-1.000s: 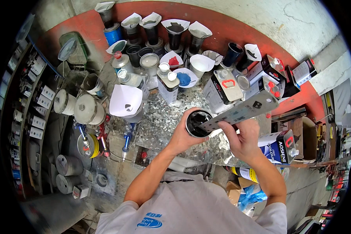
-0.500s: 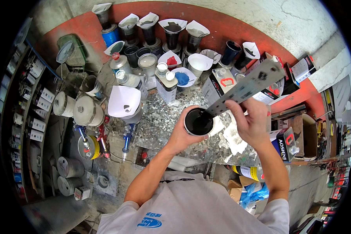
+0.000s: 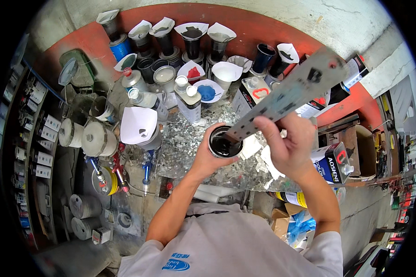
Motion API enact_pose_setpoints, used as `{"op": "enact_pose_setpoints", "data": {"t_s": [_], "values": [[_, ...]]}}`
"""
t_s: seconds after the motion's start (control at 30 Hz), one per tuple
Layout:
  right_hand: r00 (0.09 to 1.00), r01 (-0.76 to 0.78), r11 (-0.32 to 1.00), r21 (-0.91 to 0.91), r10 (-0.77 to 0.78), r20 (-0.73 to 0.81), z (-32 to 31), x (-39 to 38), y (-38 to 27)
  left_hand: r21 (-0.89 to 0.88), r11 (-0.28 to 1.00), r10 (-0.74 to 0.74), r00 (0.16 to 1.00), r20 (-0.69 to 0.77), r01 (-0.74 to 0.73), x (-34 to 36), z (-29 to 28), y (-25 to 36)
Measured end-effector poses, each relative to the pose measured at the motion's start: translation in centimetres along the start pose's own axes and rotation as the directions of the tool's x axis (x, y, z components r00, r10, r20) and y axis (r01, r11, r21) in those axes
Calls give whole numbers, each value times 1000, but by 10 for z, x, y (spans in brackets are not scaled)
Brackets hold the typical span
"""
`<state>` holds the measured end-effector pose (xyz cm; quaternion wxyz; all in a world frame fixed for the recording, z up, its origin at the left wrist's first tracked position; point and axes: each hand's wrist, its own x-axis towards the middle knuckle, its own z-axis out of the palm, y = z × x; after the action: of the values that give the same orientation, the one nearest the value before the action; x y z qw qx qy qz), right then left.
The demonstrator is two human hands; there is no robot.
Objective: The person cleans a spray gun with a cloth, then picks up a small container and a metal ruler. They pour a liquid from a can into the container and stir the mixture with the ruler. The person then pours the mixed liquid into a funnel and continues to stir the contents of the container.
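In my left hand (image 3: 202, 156) is a cup of black paint (image 3: 223, 147), held upright over the bench with the fingers wrapped round its side. A long flat metal mixing stick (image 3: 291, 92), pierced with holes and spotted with dark paint, slants up to the right. Its lower end dips inside the cup's rim. My right hand (image 3: 293, 144) grips the stick at its middle, thumb along the near edge. How deep the tip sits in the black paint is hidden.
Behind the cup stand white bottles (image 3: 188, 104), a paper filter stained blue (image 3: 207, 93) and a metal can (image 3: 249, 94). A paper-lined tub (image 3: 141, 127) is at left, near a blue spray gun (image 3: 146, 171). Crumpled white paper (image 3: 268, 161) lies under my right hand.
The cup and most of the scene sit slightly further left. The stick's upper part looks larger and blurred, and its lower end has shifted toward the cup's upper right rim.
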<state>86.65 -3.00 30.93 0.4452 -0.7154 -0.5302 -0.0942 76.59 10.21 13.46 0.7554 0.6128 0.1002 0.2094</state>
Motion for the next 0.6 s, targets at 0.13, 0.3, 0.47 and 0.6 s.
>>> {"op": "enact_pose_setpoints", "data": {"t_s": [0.13, 0.3, 0.47, 0.6], "values": [[998, 60, 997, -51, -62, -31, -8, 13, 6, -54, 998, -9, 1000, 23, 10, -1, 1, -2], [993, -4, 996, -85, 14, 117, 1, -4, 31, -18, 1000, 12, 1000, 15, -12, -3, -1, 7], [983, -72, 990, -125, 91, 159, 8, -32, 36, -54, 998, 28, 999, 19, -27, -3, 0, 7], [991, -54, 998, -13, 55, 124, 14, -35, 20, -70, 998, 5, 1000, 5, -5, -5, 2, 9]]}}
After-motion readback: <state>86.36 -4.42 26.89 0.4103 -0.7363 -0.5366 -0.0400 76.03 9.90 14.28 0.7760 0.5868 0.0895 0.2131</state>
